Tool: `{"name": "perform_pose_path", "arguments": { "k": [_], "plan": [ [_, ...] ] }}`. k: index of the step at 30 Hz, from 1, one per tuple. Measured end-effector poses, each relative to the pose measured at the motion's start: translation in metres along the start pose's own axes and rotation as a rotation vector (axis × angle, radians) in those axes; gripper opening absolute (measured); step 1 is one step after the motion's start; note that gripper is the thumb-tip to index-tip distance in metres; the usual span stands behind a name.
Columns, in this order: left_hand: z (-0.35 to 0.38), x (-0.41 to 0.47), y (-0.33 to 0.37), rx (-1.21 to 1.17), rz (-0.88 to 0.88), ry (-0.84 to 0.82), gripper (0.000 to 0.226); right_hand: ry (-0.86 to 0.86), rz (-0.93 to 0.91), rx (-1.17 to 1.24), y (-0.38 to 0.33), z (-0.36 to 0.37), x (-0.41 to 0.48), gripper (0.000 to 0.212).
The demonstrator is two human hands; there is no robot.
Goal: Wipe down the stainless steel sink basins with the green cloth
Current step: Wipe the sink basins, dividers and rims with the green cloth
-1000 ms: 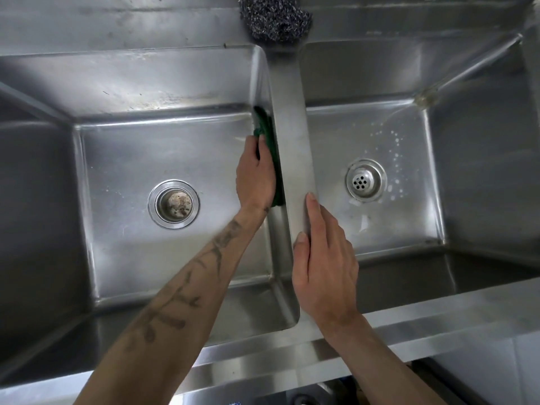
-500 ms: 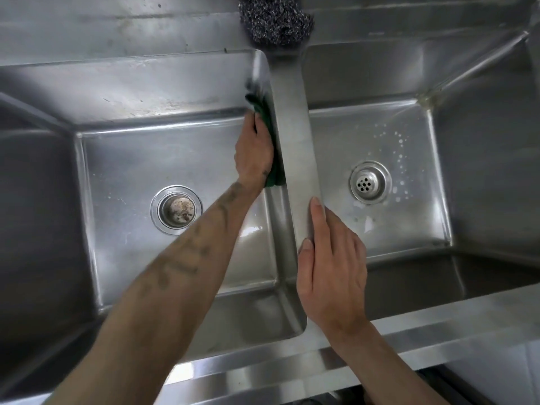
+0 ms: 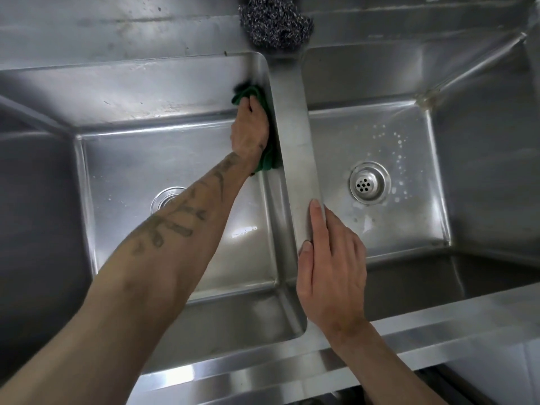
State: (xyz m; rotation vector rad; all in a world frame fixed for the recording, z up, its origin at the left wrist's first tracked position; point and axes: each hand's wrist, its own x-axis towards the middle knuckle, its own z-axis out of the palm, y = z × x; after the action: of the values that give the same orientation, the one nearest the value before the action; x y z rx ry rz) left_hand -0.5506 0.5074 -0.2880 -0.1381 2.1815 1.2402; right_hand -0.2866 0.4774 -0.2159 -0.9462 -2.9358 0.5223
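A double stainless steel sink fills the view: a left basin (image 3: 122,171) and a right basin (image 3: 409,159), parted by a narrow divider (image 3: 295,135). My left hand (image 3: 249,127) presses the green cloth (image 3: 248,93) against the left basin's right wall, close to the far corner. The cloth sticks out beyond my fingers and below my wrist. My right hand (image 3: 330,258) rests flat on the near part of the divider, fingers straight, holding nothing.
A steel wool scourer (image 3: 274,21) lies on the back ledge above the divider. The right basin has a perforated drain (image 3: 369,182) with soap flecks around it. My forearm partly covers the left drain (image 3: 165,197). The front rim (image 3: 438,320) runs along the near edge.
My left hand has slid the green cloth along the left basin's right wall, away from me toward the far corner. My right hand has stayed on the divider.
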Motion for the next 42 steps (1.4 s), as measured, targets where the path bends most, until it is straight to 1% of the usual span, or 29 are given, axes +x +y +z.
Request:
{"name": "perform_pose_path", "arguments": {
  "k": [1, 2, 5, 7, 9, 11, 14, 15, 16, 19, 21, 22, 23, 25, 26, 27, 31, 34, 37, 40, 42],
  "plan": [
    [-0.001, 0.000, 0.001, 0.008, 0.003, 0.003, 0.039, 0.000, 0.000, 0.005, 0.000, 0.000, 0.000, 0.058],
    [-0.002, -0.002, 0.001, -0.003, 0.044, 0.022, 0.036, 0.002, -0.001, 0.010, 0.000, 0.000, 0.000, 0.058],
    [-0.007, -0.020, 0.004, -0.112, 0.219, 0.099, 0.032, 0.006, -0.005, 0.016, 0.000, 0.000, 0.000, 0.058],
    [-0.005, -0.026, 0.004, -0.176, 0.260, 0.126, 0.033, 0.015, -0.013, 0.020, 0.000, 0.001, 0.000, 0.058],
    [0.000, -0.021, 0.000, -0.178, 0.232, 0.148, 0.030, 0.021, -0.013, 0.022, 0.000, 0.001, 0.000, 0.057],
    [0.007, -0.009, -0.010, -0.142, 0.179, 0.116, 0.027, 0.023, -0.018, 0.016, 0.000, 0.000, 0.000, 0.057],
    [0.011, 0.004, -0.021, -0.049, 0.000, -0.002, 0.041, 0.023, -0.024, 0.004, 0.000, 0.001, 0.001, 0.057],
    [0.012, 0.004, -0.022, -0.023, -0.030, -0.012, 0.043, 0.025, -0.024, 0.002, 0.000, 0.001, 0.000, 0.057],
    [0.012, 0.003, -0.022, -0.018, -0.016, 0.007, 0.041, 0.027, -0.025, 0.005, 0.001, 0.002, 0.000, 0.057],
    [0.012, -0.010, -0.019, -0.120, 0.159, 0.156, 0.029, 0.035, -0.033, 0.007, 0.003, 0.004, 0.001, 0.056],
    [0.011, -0.018, -0.022, -0.181, 0.224, 0.168, 0.027, 0.040, -0.033, 0.009, 0.004, 0.005, 0.000, 0.056],
    [0.011, -0.020, -0.024, -0.183, 0.227, 0.151, 0.027, 0.046, -0.033, 0.010, 0.004, 0.005, 0.000, 0.055],
    [0.013, -0.021, -0.027, -0.160, 0.201, 0.121, 0.030, 0.049, -0.033, 0.010, 0.004, 0.005, -0.001, 0.055],
    [0.014, -0.021, -0.029, -0.116, 0.071, 0.062, 0.039, 0.062, -0.035, 0.016, 0.004, 0.004, -0.002, 0.055],
    [0.014, -0.025, -0.029, -0.097, 0.011, 0.050, 0.042, 0.067, -0.037, 0.019, 0.004, 0.004, -0.001, 0.055],
    [0.014, -0.031, -0.029, -0.086, -0.007, 0.061, 0.043, 0.068, -0.040, 0.022, 0.004, 0.005, -0.001, 0.055],
    [0.007, -0.076, -0.038, -0.177, 0.138, 0.111, 0.031, 0.065, -0.039, 0.007, 0.004, 0.006, 0.000, 0.055],
    [0.001, -0.101, -0.047, -0.236, 0.192, 0.083, 0.026, 0.062, -0.043, 0.008, 0.004, 0.005, 0.000, 0.055],
    [0.007, -0.098, -0.059, -0.184, 0.109, 0.036, 0.030, 0.073, -0.044, 0.006, 0.004, 0.006, 0.000, 0.056],
    [0.015, -0.096, -0.072, -0.079, -0.051, -0.025, 0.035, 0.087, -0.058, -0.010, 0.005, 0.008, 0.000, 0.055],
    [0.015, -0.106, -0.075, -0.056, -0.082, -0.024, 0.034, 0.098, -0.062, -0.008, 0.006, 0.008, -0.001, 0.055]
  ]
}}
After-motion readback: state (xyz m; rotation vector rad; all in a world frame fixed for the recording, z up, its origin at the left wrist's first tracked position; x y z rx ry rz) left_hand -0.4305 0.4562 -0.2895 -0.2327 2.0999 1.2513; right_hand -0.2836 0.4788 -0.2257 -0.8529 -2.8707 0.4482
